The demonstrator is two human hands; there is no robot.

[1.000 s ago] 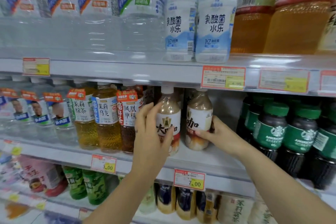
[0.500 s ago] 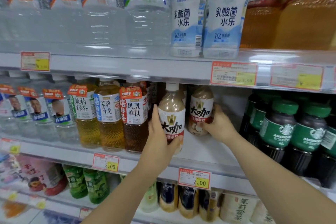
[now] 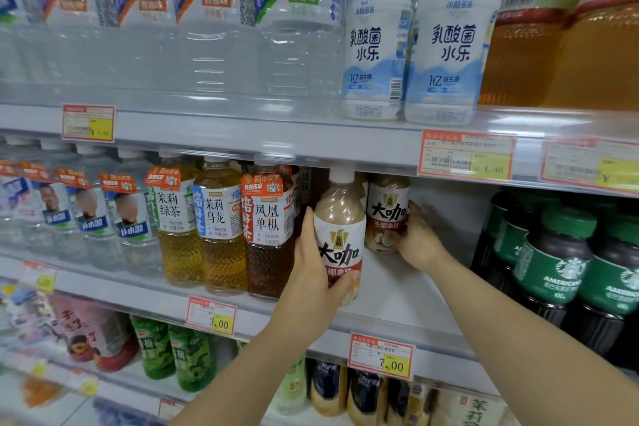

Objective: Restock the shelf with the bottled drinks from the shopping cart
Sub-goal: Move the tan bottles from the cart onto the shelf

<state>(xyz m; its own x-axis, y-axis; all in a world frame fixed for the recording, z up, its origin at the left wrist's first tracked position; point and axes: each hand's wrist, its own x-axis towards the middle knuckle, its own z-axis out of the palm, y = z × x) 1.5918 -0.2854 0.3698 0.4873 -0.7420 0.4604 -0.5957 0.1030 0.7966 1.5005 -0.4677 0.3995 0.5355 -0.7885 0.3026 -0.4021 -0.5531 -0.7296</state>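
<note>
Left hand (image 3: 311,273) covers the lower label of the front coffee bottle (image 3: 340,218), thumb across the bottom print. Right hand (image 3: 418,242) fingertips are hidden behind the rear coffee bottle (image 3: 387,214), its cap lost behind the upper shelf lip (image 3: 276,145). Top-left price tag (image 3: 88,123) is too blurred to read.

Beige milk-coffee bottles (image 3: 340,235) wear white-and-red labels; dark Starbucks bottles (image 3: 556,263) have green caps and labels; price tags (image 3: 380,356) are red-yellow.

Head-worn wide view, close before the shelf (image 3: 397,290)

Left grip (image 3: 311,275), right grip (image 3: 419,239), both curled
</note>
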